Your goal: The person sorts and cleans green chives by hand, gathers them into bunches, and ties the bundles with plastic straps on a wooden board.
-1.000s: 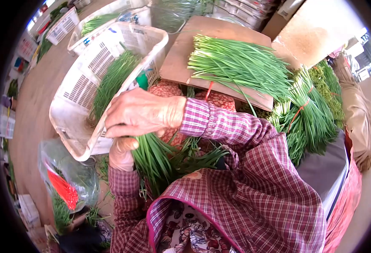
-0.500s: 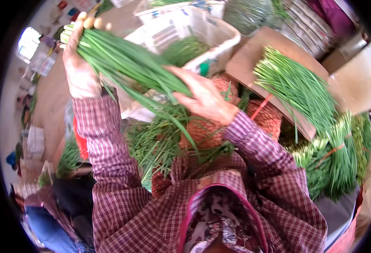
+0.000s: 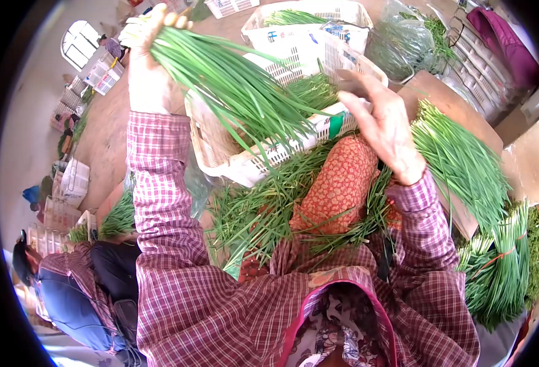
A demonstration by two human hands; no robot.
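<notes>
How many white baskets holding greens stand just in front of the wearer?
2: the nearer basket, partly behind the raised bunch, and the farther basket, just beyond it. Others may be hidden.

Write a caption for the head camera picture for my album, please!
Left hand gripping long green leaves by their pale ends, right hand open near the white crate.

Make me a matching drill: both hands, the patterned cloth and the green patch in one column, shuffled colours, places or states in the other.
Things
1. left hand
2. right hand
3. patterned cloth
4. green patch

Descriptions
A. orange-red with pale markings
B. on the side of a white crate
C. closed around green stalks near their pale ends
D. open, holding nothing

Right pairs: 1-C, 2-D, 3-A, 4-B
</notes>
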